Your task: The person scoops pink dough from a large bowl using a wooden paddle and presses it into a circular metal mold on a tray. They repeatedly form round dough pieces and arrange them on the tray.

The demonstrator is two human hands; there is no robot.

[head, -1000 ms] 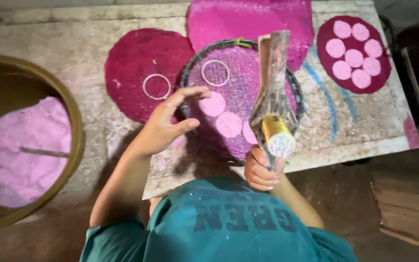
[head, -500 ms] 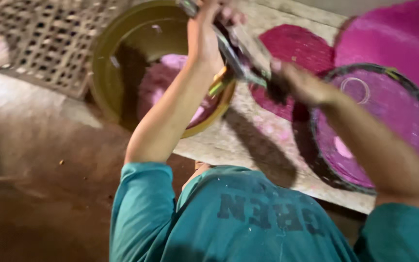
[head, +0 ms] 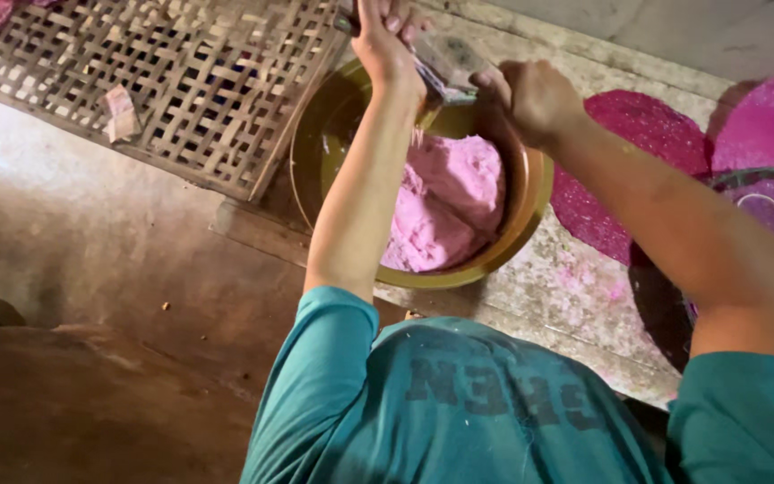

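Bench edge near; both hands [head: 387, 40] [head: 530, 94] above bowl [head: 530, 206].

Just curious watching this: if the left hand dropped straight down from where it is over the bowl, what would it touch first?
Probably the pink dough in the brass bowl; the left hand seems above it, though depth is unclear.

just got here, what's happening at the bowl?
A person in a teal shirt holds a clear plastic piping bag with both hands over a big brass-coloured bowl of pink dough. The left hand grips its upper end, the right hand the other. Round pink-dusted mats lie to the right.
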